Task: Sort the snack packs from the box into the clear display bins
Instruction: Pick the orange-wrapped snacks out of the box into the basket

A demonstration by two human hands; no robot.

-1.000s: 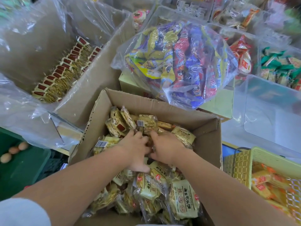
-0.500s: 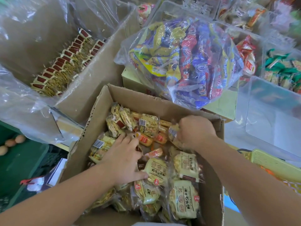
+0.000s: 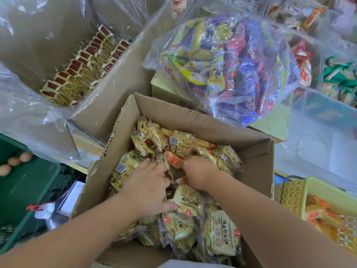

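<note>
Head view: the snack packs (image 3: 185,202), pale yellow biscuits in clear wrappers, fill the open cardboard box (image 3: 193,120). The left hand (image 3: 148,188) rests on them with fingers extended. The right hand (image 3: 199,171) digs in with fingers curled and blurred, so its hold cannot be determined. Right of the box stands a clear bin (image 3: 328,136). Behind the box lies a bag of mixed sweets (image 3: 231,64). Left of the box, a green crate (image 3: 29,180) holds eggs (image 3: 13,161).
</note>
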